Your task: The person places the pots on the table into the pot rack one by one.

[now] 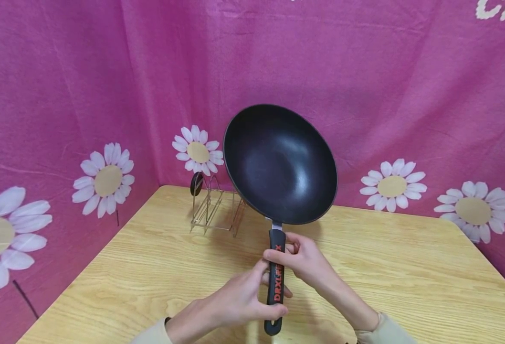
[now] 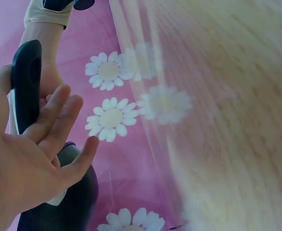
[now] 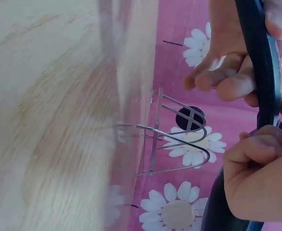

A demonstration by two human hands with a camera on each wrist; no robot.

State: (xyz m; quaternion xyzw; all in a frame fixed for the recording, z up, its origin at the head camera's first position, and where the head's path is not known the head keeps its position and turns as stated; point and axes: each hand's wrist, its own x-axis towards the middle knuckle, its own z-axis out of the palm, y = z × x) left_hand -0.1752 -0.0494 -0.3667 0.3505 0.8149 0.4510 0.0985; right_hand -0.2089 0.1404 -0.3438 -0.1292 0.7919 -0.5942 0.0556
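A black wok point(image 1: 269, 157) is held up over the table, its dark inside facing me and its black handle point(image 1: 277, 282) with red lettering pointing down toward me. My right hand point(image 1: 310, 265) grips the upper handle near the bowl, thumb across the front and curled fingers behind. Lower down, my left hand point(image 1: 237, 298) holds the handle between its thumb in front and its fingers behind. In the left wrist view, several fingers of the left hand point(image 2: 39, 154) reach out past the handle's back. The right wrist view shows the right hand's curled fingers point(image 3: 256, 149) against the handle.
Behind and left of the wok, a wire rack point(image 1: 211, 224) stands on the wooden table point(image 1: 149, 267), with a small black disc point(image 1: 196, 184) at its left end. A pink cloth point(image 1: 364, 95) printed with white flowers hangs along the table's back and left side.
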